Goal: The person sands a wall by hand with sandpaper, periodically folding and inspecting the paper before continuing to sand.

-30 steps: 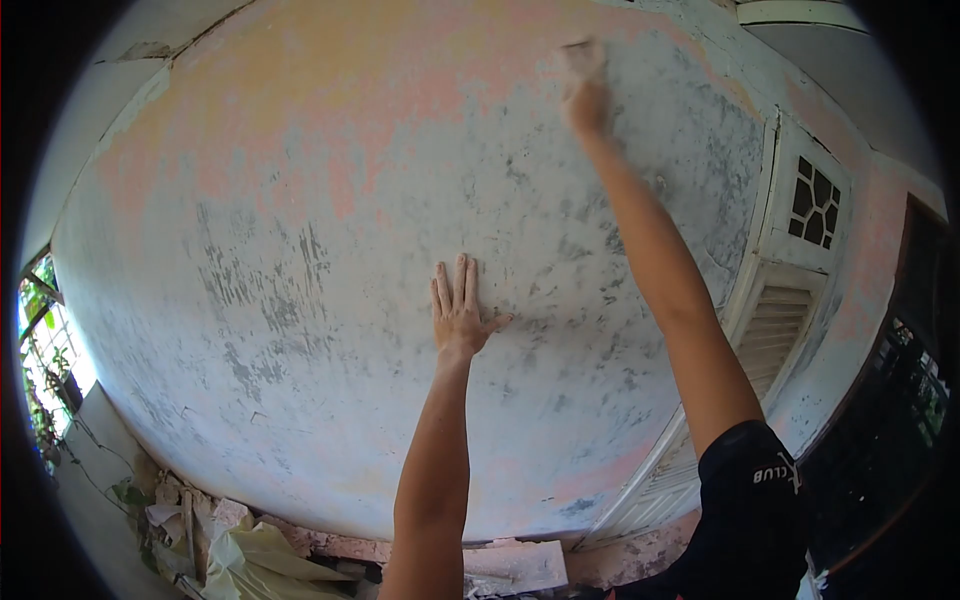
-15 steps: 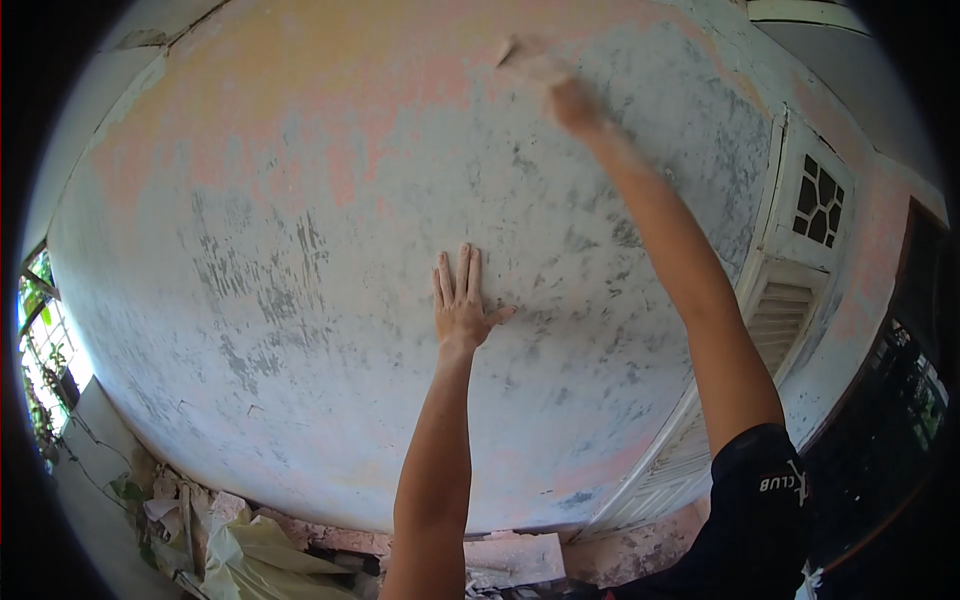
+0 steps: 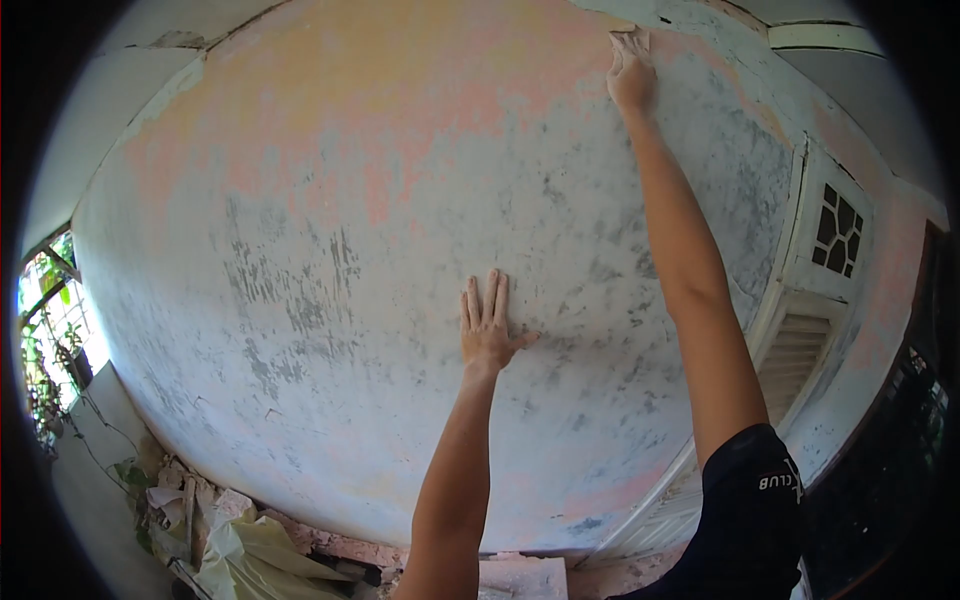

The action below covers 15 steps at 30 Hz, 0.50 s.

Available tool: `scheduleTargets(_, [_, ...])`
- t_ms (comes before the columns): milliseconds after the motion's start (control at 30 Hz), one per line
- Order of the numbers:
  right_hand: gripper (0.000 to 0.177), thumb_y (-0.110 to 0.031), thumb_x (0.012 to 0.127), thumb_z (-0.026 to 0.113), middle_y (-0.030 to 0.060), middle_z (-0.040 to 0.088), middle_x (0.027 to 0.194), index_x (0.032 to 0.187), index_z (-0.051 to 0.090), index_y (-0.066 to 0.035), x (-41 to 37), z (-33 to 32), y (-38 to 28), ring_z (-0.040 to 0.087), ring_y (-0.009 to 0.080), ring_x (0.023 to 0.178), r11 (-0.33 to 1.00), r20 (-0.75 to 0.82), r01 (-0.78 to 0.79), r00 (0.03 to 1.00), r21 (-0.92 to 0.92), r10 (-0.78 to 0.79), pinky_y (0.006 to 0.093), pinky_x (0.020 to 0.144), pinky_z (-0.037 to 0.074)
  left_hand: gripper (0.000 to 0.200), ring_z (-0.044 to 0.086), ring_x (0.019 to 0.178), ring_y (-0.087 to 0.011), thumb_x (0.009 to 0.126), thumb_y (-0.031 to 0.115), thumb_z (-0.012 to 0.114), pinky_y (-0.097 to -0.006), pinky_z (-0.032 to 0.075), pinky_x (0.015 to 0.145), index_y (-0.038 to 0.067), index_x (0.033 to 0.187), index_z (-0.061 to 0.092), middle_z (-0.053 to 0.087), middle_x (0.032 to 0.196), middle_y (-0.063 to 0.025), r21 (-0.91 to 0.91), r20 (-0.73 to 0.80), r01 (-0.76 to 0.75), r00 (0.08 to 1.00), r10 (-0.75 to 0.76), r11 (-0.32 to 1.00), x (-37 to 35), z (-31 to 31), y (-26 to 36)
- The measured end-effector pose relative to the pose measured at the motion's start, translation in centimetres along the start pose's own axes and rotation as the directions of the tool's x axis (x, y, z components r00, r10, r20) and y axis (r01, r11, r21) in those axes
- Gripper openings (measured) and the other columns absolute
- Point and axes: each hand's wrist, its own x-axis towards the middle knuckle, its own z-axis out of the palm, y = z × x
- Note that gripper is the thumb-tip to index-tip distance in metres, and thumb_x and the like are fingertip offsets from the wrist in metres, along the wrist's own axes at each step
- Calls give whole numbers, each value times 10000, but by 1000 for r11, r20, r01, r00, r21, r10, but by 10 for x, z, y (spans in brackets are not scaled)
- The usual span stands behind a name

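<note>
My left hand (image 3: 487, 335) rests flat against the wall (image 3: 400, 290), fingers pointing up and thumb out to the right. High on the same wall, near its upper right edge, my right hand (image 3: 633, 82) presses a thin tan piece of sandpaper (image 3: 624, 29) to the surface. Only the sandpaper's edge shows past the fingertips; the rest is hidden under them. Pale dust coats the fingers of both hands. The wall is patchy: yellow and pink at the top, grey-white with dark worn marks lower down.
To the right are a white louvred shutter (image 3: 795, 355) and a vent panel (image 3: 838, 230) with dark openings. A crumpled pale plastic sheet (image 3: 262, 560) lies among rubble at lower left. A barred window (image 3: 55, 310) with plants is at far left.
My right hand has swept to the right and slightly up with the sandpaper, and is now less blurred. My left hand stays on the wall; the view has shifted slightly.
</note>
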Motion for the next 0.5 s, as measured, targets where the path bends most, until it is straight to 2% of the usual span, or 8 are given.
scheduleTargets(33, [442, -106, 783, 630, 230, 678, 1061, 1223, 657, -68, 3, 5, 8, 620, 317, 1107, 990, -80, -111, 991, -88, 104, 412, 1006, 471, 1247, -33, 1497, -359, 681, 679, 718, -496, 54, 1233, 94, 1566, 63, 40, 1641, -52, 9, -7, 0, 1000, 0, 1000, 3, -4, -2])
scheduleTargets(67, [442, -93, 792, 605, 211, 683, 1074, 1229, 654, -58, 9, -8, -22, 620, 316, 1115, 894, 492, -441, 762, -83, 421, 413, 989, 486, 1226, -18, 1501, -329, 677, 673, 725, -473, 67, 1240, 134, 1569, 80, 52, 1640, -14, 4, -4, 24, 1000, -24, 1000, 1, -6, 0])
scheduleTargets(167, [423, -46, 779, 585, 197, 667, 1154, 1193, 672, -57, 1, 6, -96, 605, 314, 1153, 979, 512, -21, 850, -204, 125, 399, 989, 492, 1209, 0, 1505, -299, 671, 672, 730, -451, 80, 1247, 175, 1572, 95, 65, 1639, 24, -12, -5, 47, 999, -47, 999, -1, -3, 2])
scheduleTargets(233, [402, -1, 765, 567, 196, 654, 1186, 1149, 681, -42, 21, -34, -126, 596, 330, 1164, 878, 50, 301, 938, 372, -342, 410, 994, 488, 1210, 3, 1505, -299, 670, 676, 728, -452, 80, 1247, 175, 1572, 95, 66, 1639, 23, -19, -16, 44, 999, -44, 999, -1, 0, 3])
scheduleTargets(267, [428, 28, 755, 564, 202, 661, 1154, 1164, 669, -39, 8, 4, -87, 610, 329, 1126, 935, 201, 186, 946, 303, -254, 415, 968, 500, 1230, -12, 1501, -331, 673, 679, 724, -473, 66, 1239, 132, 1569, 83, 63, 1639, -18, -13, -7, 24, 1000, -24, 1000, -2, 1, 3])
scheduleTargets(300, [428, 28, 755, 564, 202, 661, 1154, 1164, 669, -39, 2, 20, -73, 610, 329, 1126, 934, 193, 184, 949, 305, -250, 415, 968, 500, 1251, -27, 1497, -362, 676, 683, 721, -493, 52, 1232, 89, 1565, 72, 61, 1638, -59, -4, -4, 5, 1000, -5, 1000, 0, 0, 1])
scheduleTargets(467, [358, -68, 817, 563, 190, 674, 1133, 1149, 664, 19, 10, 43, -51, 588, 438, 1108, 957, 3, -278, 960, -86, 280, 449, 1125, 333, 1243, -30, 1497, -358, 691, 692, 702, -485, 49, 1233, 91, 1566, 54, 48, 1639, -59, 29, -6, 9, 1000, -9, 1000, 3, -4, -1])
scheduleTargets(500, [352, -71, 821, 556, 200, 661, 1167, 1146, 680, -16, 7, 31, -76, 591, 359, 1148, 984, 71, -126, 988, -127, 136, 417, 1094, 386, 1241, -32, 1497, -356, 694, 694, 697, -484, 48, 1234, 91, 1566, 50, 46, 1639, -58, 31, 15, 15, 1000, -16, 999, -1, -2, 2])
